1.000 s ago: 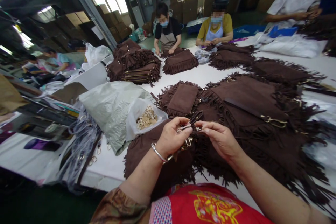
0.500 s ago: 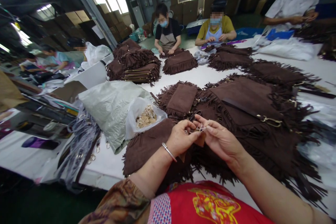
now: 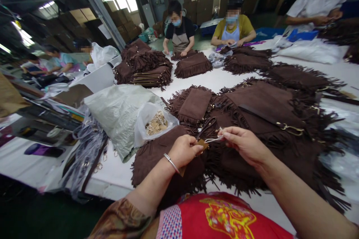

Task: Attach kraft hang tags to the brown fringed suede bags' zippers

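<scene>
Between thumb and fingers my left hand pinches a small tan hang tag. A white string runs from the tag to my right hand, whose fingertips are closed on its other end. Another bit of tan card shows below my left wrist, partly hidden. Under my hands lie dark brown fringed suede bags. A thin brown strap loop rises just beyond the string. Left of my hands, a clear plastic bag holds a heap of strung tan tags.
A large grey-white plastic sack lies left of the tag bag. Plastic-wrapped straps hang over the table edge. More fringed bags spread to the right, and a stack stands farther back. Several people work across the table.
My hands have drawn apart, the left one moving left with the tag and the right one slightly right. The white string is now stretched between them.
</scene>
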`<action>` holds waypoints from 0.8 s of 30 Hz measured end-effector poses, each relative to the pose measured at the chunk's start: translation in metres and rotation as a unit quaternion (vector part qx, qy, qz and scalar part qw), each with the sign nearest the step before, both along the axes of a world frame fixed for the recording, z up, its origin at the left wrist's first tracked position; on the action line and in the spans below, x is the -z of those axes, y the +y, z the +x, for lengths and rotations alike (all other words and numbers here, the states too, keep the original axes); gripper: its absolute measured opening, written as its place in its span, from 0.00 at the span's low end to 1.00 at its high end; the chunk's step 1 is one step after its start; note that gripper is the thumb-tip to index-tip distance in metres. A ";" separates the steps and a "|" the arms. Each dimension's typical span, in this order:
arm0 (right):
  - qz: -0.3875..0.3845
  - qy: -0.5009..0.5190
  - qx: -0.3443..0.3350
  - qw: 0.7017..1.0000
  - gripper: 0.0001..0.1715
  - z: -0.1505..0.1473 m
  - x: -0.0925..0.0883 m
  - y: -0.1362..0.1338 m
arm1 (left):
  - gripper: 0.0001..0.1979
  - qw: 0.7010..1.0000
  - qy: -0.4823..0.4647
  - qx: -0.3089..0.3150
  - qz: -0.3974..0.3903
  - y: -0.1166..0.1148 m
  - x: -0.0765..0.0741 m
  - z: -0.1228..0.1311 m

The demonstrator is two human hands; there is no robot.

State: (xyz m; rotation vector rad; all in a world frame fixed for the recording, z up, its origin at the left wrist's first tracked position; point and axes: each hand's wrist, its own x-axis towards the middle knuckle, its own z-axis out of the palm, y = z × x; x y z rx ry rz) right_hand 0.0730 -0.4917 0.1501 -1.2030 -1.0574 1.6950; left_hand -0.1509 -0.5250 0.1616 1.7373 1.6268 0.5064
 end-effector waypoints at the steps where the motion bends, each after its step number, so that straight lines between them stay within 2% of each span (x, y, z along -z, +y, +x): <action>1: 0.027 -0.016 0.020 0.999 0.16 0.003 0.000 0.000 | 0.10 0.999 0.038 0.017 0.017 -0.001 0.000 -0.003; 2: 0.045 -0.004 0.040 0.998 0.15 0.004 0.000 -0.001 | 0.09 0.997 0.064 0.035 0.025 -0.003 0.001 -0.004; 4: 0.040 0.095 0.068 0.992 0.12 0.002 -0.003 -0.006 | 0.06 0.994 0.071 0.077 0.007 -0.007 0.000 -0.003; 6: -0.005 0.212 0.069 0.975 0.11 -0.004 -0.005 -0.014 | 0.06 0.990 0.033 0.128 -0.043 -0.009 -0.002 0.000; 8: -0.051 0.245 0.048 0.967 0.12 -0.011 -0.002 -0.024 | 0.07 0.983 -0.010 0.162 -0.083 -0.008 -0.004 -0.001; 10: -0.072 0.192 0.039 0.978 0.14 -0.016 0.009 -0.035 | 0.08 0.986 -0.003 0.151 -0.073 -0.003 -0.004 -0.007; 13: -0.062 0.053 0.032 0.996 0.16 -0.023 0.037 -0.051 | 0.10 0.992 0.074 0.102 -0.015 0.005 0.001 -0.017; 16: -0.037 -0.054 0.023 0.998 0.17 -0.032 0.062 -0.061 | 0.10 0.988 0.107 0.108 0.000 0.007 0.012 -0.019; 20: -0.051 -0.058 0.037 0.996 0.19 -0.046 0.076 -0.064 | 0.11 0.988 0.124 0.096 0.009 0.001 0.022 -0.010; 24: -0.086 -0.012 0.041 0.995 0.20 -0.052 0.082 -0.063 | 0.13 0.982 0.157 0.099 -0.027 -0.003 0.020 -0.006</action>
